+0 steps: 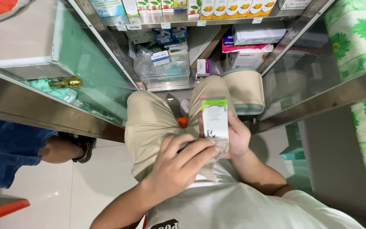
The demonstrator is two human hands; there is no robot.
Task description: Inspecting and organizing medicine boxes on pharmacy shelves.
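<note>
Currently, the right hand (pixel 237 138) grips a small green-and-white carton (pixel 214 118) upright from behind, fingers wrapped around its edge. Left hand (pixel 178 163) is curled closed over a crumpled wrapper (pixel 217 159) just below the carton, above the lap.

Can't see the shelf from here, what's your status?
Right hand grips white-and-green box. Left hand pinches its lower end. Nothing blocking the open cabinet.

A glass cabinet (pixel 106 85) is seen ahead, with medicine boxes (pixel 217 7) lined on its shelf (pixel 200 20); a clear plastic container (pixel 166 70) is placed below, beside a beige round tub (pixel 246 91).
</note>
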